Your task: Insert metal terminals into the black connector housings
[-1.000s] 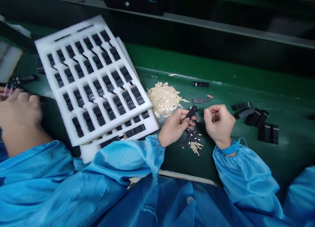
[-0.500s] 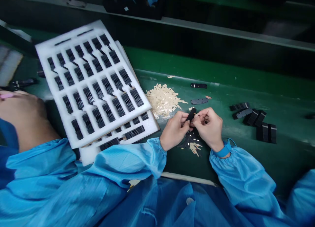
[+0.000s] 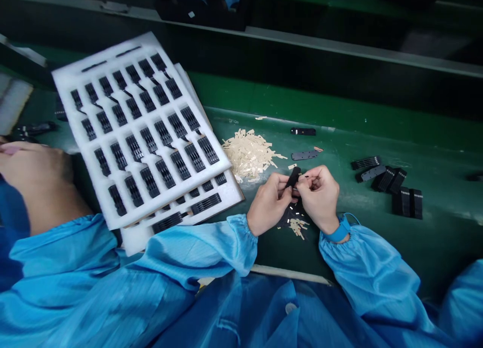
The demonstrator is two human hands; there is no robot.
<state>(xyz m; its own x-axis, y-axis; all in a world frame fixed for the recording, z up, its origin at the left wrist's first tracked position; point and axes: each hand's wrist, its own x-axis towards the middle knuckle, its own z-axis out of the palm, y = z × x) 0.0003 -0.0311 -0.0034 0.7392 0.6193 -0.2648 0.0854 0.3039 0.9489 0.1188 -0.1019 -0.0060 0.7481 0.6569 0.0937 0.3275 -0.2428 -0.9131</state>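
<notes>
In the head view, a black strip [image 3: 293, 178] is pinched between the curled fingers [image 3: 282, 183] of the left hand [image 3: 268, 204] and the right hand [image 3: 319, 199], just above a small heap of black and beige scraps [image 3: 295, 221]. A pile of beige strips [image 3: 249, 154] is laid beside a white foam tray [image 3: 64, 78] of black parts on the green surface [image 3: 445, 212]; further black pieces [image 3: 396, 184] are placed well to the right. A co-worker's hand [image 3: 33, 184] is seen at far left.
</notes>
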